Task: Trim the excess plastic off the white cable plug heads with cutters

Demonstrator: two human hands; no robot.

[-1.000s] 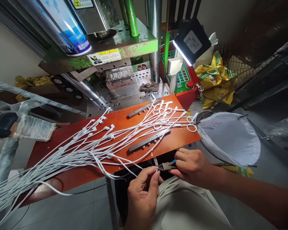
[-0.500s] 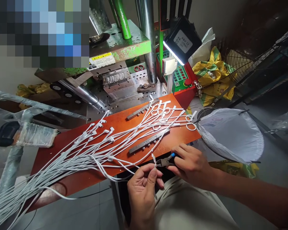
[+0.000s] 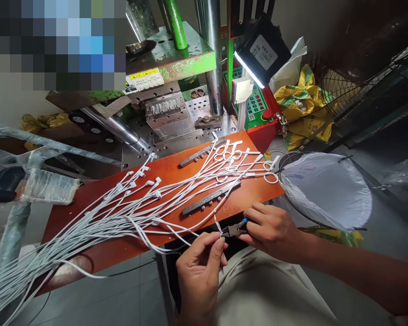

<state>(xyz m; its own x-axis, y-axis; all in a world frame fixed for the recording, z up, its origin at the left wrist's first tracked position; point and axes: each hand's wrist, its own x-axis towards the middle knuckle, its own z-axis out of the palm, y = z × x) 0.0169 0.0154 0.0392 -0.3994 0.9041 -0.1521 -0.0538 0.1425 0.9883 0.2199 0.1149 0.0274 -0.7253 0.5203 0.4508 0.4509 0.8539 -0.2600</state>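
White piece [image 3: 218,224], pinched by the left hand [image 3: 201,265], meets pliers [image 3: 234,230] gripped in the right hand [image 3: 271,230], apparently for nipping, next squeeze needing steadiness.

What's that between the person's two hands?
Blue-handled pliers, seen in the head view: the right hand grips them, and their tips sit by the fingertips of the left hand.

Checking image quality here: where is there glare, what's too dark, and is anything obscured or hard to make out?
Head view throughout: the lamp's lower edge glares white; the orange board shows a pale sheen toward lower left; the fan sinks into shadow at upper right; coarse pixel blocks hide the upper left corner; the white piece by the pliers is too small to read.
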